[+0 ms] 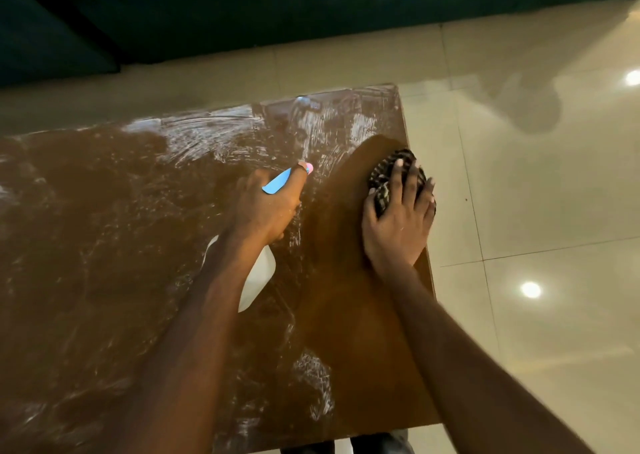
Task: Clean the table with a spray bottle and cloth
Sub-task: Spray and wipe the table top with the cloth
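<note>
Your left hand (pixel 268 207) is clenched around the neck of the spray bottle (pixel 258 280), which is held just over the middle of the table (pixel 104 228). Its white body shows under your wrist, its blue trigger (pixel 277 185) lies across the back of your fingers, and its pink nozzle (pixel 309 168) points toward the far edge. Your right hand (pixel 398 218) lies flat on the cloth (pixel 391 173) with fingers spread and fairly straight, pressing it down rather than gripping it. The cloth is a dark, light-striped bundle bunched under your fingers, sitting on the tabletop close to its right edge. The brown surface around and behind that hand looks smooth and even, while white, streaky smears cover the far edge, the left half and a patch near the front edge. Beyond the table lies a glossy beige tiled floor (pixel 536 194) with bright round light reflections, and something dark green (pixel 207 13) fills the top of the view.
</note>
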